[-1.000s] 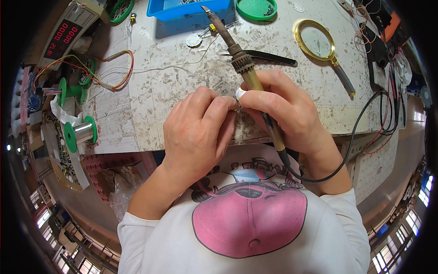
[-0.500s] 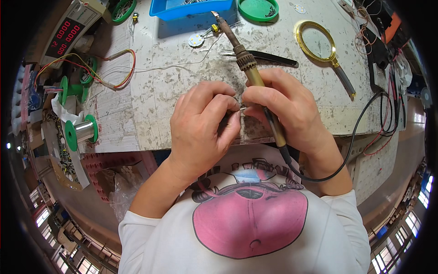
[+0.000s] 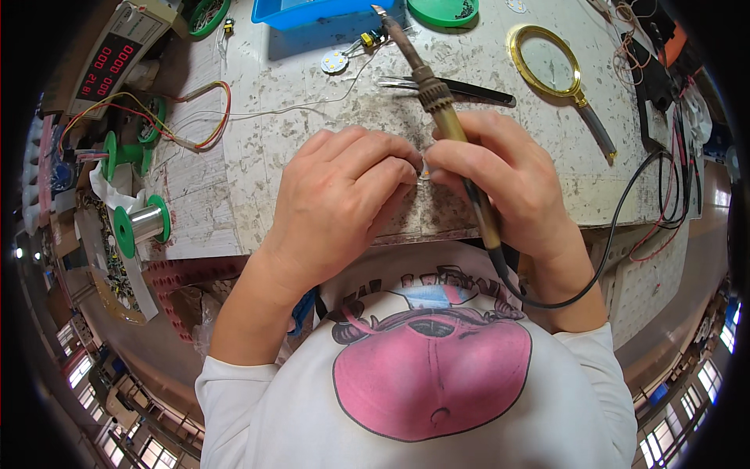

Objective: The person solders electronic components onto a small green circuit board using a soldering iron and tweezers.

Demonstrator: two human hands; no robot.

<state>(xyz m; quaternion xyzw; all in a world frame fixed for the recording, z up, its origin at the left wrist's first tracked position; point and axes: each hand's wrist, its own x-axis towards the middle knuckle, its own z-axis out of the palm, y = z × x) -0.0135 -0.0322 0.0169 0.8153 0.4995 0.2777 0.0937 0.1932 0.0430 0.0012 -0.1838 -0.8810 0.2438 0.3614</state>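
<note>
My right hand is closed round the handle of a soldering iron, whose tip points up and away, toward the blue tray. Its thumb and forefinger also pinch at a tiny piece between the two hands, mostly covered by fingertips. My left hand meets it there, fingers curled and pressed together; what they hold is hidden. Beyond the hands lie black tweezers and a round white LED board, beside a small yellow-and-black component.
A gold-rimmed magnifying glass lies right. The iron's black cable loops by my right forearm. A blue tray and green dish stand at the back. Left are a solder spool, coloured wires and a meter.
Both hands have shifted slightly, the left a little to the left and the right a little to the right with the iron. The red digits on the meter have changed.
</note>
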